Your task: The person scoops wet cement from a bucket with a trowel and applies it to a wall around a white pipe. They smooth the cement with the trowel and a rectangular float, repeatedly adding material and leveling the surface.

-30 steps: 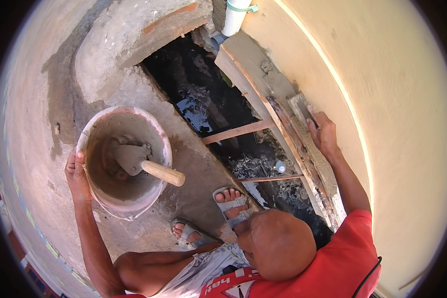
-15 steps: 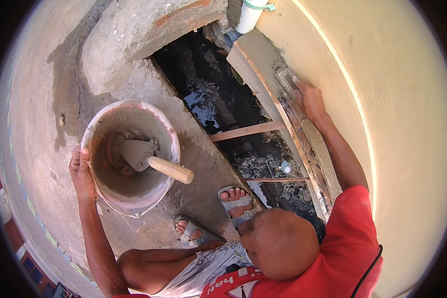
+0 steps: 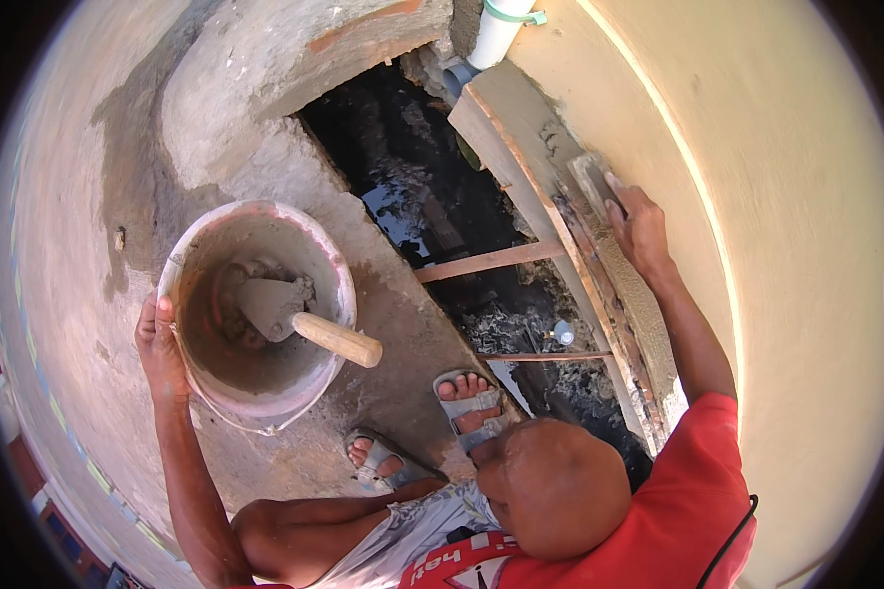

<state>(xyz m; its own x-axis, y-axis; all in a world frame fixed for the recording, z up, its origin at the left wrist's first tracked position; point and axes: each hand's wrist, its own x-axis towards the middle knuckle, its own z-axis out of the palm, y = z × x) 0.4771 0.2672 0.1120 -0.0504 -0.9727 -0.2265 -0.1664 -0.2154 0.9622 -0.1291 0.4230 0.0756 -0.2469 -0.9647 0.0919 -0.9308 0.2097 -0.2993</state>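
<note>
My left hand [image 3: 161, 346] grips the rim of a round, mortar-smeared bucket [image 3: 342, 270] on its left side, thumb over the edge. Inside the bucket, a trowel [image 3: 271, 302] rests in wet grey mortar [image 3: 250, 270], its wooden handle [image 3: 338, 340] leaning out over the right rim. My right hand [image 3: 643, 233] is closed on a flat grey plastering float [image 3: 589, 182], pressed on the strip of wet mortar [image 3: 532, 118] along the foot of the wall. The float's handle is mostly hidden under my fingers.
Beside the mortar strip runs an open drain [image 3: 393, 177] with dark water, edged by a formwork board [image 3: 509, 162] and crossed by wooden struts [image 3: 491, 261]. A white pipe [image 3: 496, 37] stands at the far end. The cream wall [image 3: 796, 245] rises at right.
My right hand has drawn the float a short way nearer and to the right along the mortar strip. My left hand stays on the bucket, and the trowel has not moved.
</note>
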